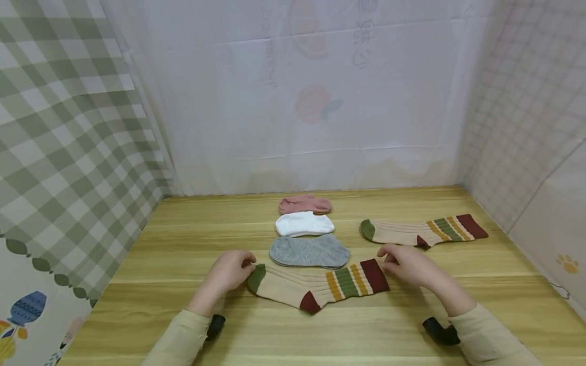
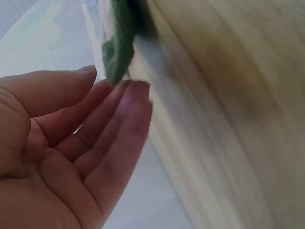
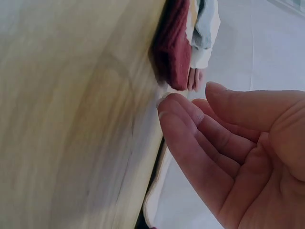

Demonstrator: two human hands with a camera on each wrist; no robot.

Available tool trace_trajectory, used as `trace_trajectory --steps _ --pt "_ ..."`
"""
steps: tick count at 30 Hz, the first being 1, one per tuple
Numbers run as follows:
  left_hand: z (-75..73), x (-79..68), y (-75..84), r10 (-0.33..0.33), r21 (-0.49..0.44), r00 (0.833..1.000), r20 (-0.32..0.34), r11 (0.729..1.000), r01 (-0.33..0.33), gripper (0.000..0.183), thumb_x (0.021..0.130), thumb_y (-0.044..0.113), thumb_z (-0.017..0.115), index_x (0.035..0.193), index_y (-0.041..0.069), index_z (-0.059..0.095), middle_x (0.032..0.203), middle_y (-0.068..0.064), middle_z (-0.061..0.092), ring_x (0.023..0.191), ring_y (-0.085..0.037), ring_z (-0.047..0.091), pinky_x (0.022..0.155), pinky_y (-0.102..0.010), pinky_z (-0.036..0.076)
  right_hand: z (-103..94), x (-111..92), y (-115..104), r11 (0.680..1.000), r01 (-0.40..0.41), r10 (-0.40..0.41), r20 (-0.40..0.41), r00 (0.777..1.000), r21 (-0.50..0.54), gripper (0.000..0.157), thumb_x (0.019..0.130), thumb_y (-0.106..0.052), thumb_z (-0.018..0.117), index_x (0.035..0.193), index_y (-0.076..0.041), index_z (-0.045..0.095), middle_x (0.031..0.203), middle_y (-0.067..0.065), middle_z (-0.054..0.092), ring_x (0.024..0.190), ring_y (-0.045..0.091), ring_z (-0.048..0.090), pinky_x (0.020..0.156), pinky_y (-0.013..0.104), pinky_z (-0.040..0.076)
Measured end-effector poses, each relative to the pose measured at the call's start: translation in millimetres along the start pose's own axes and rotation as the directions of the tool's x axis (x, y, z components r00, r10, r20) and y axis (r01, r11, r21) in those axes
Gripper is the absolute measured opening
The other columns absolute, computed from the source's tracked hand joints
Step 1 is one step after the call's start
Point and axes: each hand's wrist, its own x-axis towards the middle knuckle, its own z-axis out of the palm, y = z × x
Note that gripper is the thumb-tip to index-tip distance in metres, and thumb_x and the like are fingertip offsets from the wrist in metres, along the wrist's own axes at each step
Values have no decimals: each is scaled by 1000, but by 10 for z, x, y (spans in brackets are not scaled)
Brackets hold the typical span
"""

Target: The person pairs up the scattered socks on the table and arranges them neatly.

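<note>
A long cream sock (image 1: pixel 284 287) with a green toe, maroon heel and striped cuff lies flat in front of the person. At its toe is the left hand (image 1: pixel 232 272); in the left wrist view the green toe (image 2: pixel 119 57) shows just beyond the fingertips, with a gap between thumb and fingers. By the cuff's end is the right hand (image 1: pixel 407 264), its fingers gently bent and nothing between them. The maroon cuff (image 3: pixel 174 52) appears just past those fingertips in the right wrist view.
Behind the near sock lie folded grey socks (image 1: pixel 309 250), white socks (image 1: pixel 304 224) and pink socks (image 1: pixel 304 204) in a column. A matching striped sock (image 1: pixel 398 233) lies at the right. Cloth curtains (image 1: pixel 293 137) enclose the wooden table (image 1: pixel 206 218) at the back and sides.
</note>
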Motion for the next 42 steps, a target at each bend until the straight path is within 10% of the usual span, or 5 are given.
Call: trace_trajectory --steps 11,27,42 --pt "1 16 219 139 74 982 -129 989 -130 19 86 7 75 103 1 73 102 -13 71 99 -32 66 85 -47 52 -12 -44 17 999 30 -32 -100 994 -19 22 92 -8 70 111 2 65 96 7 69 88 26 66 75 44 55" --pt "96 75 574 356 191 891 -284 931 -311 29 79 8 81 106 3 71 99 -12 70 94 -31 65 81 -46 51 -70 -36 114 997 -12 -1 -168 986 -77 26 90 -8 71 112 4 66 107 17 68 99 38 64 85 54 51" --pt "256 241 1075 446 251 852 -273 888 -385 30 84 17 80 111 10 71 107 -5 70 99 -25 64 84 -41 52 -251 -105 308 994 -60 36 -239 970 -96 29 91 -8 70 115 8 64 112 25 65 99 42 63 83 56 51"
